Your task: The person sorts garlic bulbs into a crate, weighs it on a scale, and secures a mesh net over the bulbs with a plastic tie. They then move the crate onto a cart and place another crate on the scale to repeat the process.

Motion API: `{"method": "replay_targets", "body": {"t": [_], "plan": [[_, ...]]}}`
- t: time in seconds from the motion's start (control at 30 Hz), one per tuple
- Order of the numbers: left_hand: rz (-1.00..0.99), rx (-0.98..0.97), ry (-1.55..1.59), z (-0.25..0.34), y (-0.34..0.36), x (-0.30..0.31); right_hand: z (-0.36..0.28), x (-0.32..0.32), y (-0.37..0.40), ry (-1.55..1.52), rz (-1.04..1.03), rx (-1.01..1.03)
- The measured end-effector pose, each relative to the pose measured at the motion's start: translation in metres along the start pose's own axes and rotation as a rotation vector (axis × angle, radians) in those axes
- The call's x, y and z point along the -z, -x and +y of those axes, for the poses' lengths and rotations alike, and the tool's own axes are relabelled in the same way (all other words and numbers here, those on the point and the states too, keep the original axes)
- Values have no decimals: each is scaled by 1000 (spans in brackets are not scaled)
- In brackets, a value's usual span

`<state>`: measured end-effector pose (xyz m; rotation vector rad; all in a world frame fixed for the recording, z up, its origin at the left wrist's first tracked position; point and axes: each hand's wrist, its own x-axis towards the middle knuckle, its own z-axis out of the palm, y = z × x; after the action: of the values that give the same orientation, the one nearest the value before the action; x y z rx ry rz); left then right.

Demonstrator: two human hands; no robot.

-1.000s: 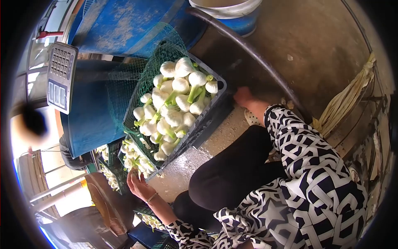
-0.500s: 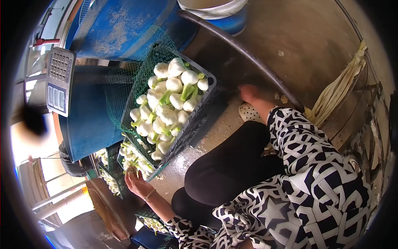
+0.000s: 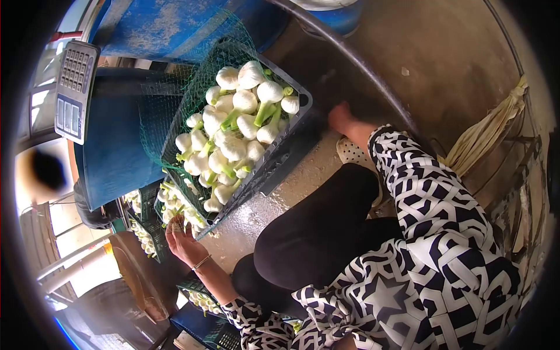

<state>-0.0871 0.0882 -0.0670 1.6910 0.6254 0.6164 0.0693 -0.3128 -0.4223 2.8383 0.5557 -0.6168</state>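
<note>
A dark plastic crate [image 3: 265,169], lined with green mesh net [image 3: 201,73], holds many white garlic bulbs [image 3: 233,149] with trimmed green stems. At the crate's lower left corner is my left hand [image 3: 185,242]. Its fingers are closed at the net's edge, and a taut green strand runs from beside the hand to the crate. My right hand [image 3: 342,118] is past the crate's right end, low over the floor. Its fingers are smeared and in shadow, so their pose and any contents cannot be made out.
More crated garlic [image 3: 175,201] stands behind my left hand, with another crate [image 3: 201,300] below. A scale display with keypad [image 3: 76,90] is at left, near blue barrels [image 3: 122,146]. A dark hose [image 3: 361,70] curves across the floor. Dry pale husks [image 3: 490,128] hang at right.
The view has shifted, so the crate, scale and bucket sit a little higher and mostly further left. Both hands stay at about the same places beside the crate.
</note>
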Motion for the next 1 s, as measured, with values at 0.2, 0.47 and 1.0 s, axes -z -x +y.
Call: {"method": "replay_targets", "body": {"t": [0.2, 0.47, 1.0], "plan": [[-21, 1, 40, -4, -2, 2, 38, -5, 19, -529, 162, -320], [-19, 0, 17, 5, 2, -9, 40, 2, 52, -673, 342, -317], [-49, -46, -9, 2, -1, 4, 16, -1, 10, 25, 38, 17]]}}
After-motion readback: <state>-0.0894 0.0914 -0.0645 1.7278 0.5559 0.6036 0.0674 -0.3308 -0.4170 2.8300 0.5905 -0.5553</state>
